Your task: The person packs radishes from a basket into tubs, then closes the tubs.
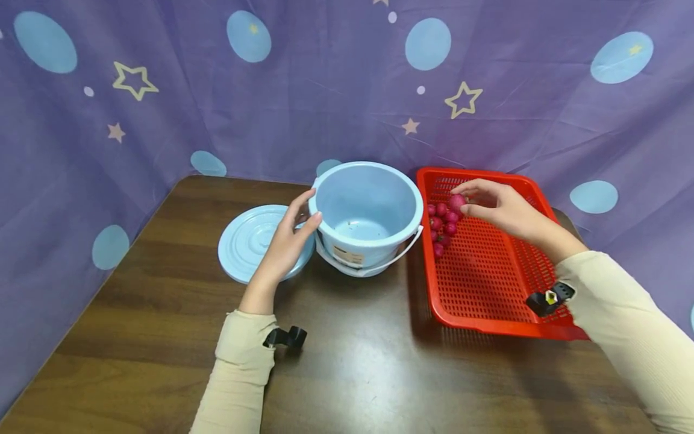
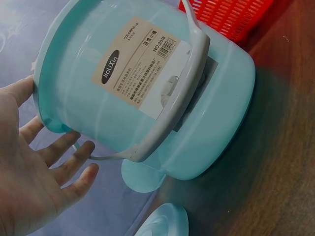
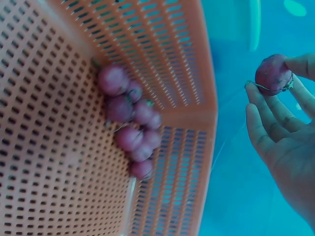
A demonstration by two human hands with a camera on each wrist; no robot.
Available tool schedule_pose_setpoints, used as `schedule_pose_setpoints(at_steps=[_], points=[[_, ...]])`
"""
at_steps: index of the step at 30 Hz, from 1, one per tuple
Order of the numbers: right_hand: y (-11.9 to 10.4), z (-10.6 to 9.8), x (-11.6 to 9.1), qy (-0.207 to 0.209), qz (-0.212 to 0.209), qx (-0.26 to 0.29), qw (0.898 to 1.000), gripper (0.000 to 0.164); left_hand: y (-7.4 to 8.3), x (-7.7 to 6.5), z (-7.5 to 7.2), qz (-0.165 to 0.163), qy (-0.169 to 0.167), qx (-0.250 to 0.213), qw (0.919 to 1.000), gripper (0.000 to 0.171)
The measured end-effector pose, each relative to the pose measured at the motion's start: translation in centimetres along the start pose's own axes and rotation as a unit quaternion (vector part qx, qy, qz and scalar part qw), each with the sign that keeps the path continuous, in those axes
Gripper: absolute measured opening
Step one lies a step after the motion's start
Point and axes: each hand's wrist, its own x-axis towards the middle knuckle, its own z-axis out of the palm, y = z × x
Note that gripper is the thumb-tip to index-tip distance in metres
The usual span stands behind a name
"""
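The right hand (image 1: 496,205) pinches a round magenta radish (image 1: 458,203); under it, a red perforated plastic basket (image 1: 477,283). The relaxed left hand (image 1: 286,244) touches a pale-blue plastic bucket (image 1: 363,202).

Bucket (image 1: 356,202): light blue plastic, top open, upright on the brown table (image 1: 336,367), just left of the red basket (image 1: 488,277). Its white handle (image 1: 398,256) hung down across the near side; beige "JiaLiXin" / "NO.2018" label (image 2: 140,66) on the outer wall; a few small dark specks on the inside bottom. Left hand (image 1: 284,241) touched the rim on its left side. Radish (image 1: 457,203): round, deep pink-red, whole, stringy bits at its ends, pinched between right hand's (image 1: 501,208) thumb and fingers, raised clear of the pile. Other radishes (image 1: 435,223): same colour, mixed sizes, bunched touching along the basket's left wall.
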Motion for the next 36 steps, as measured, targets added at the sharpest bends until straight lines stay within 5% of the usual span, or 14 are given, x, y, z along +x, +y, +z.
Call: schedule_pose_setpoints(at_steps=[19,36], points=[[-5.4,3.2,2.7,-0.026,-0.075,0.069,0.994,0.033,-0.2,0.3,0.2,0.003,0.004,-0.014,0.9999,0.053],[-6.5,6.3,4.3,-0.093,-0.132,0.026,0.987,0.031,0.0,0.2,0.4,0.003,0.009,-0.022,0.9997,0.053]])
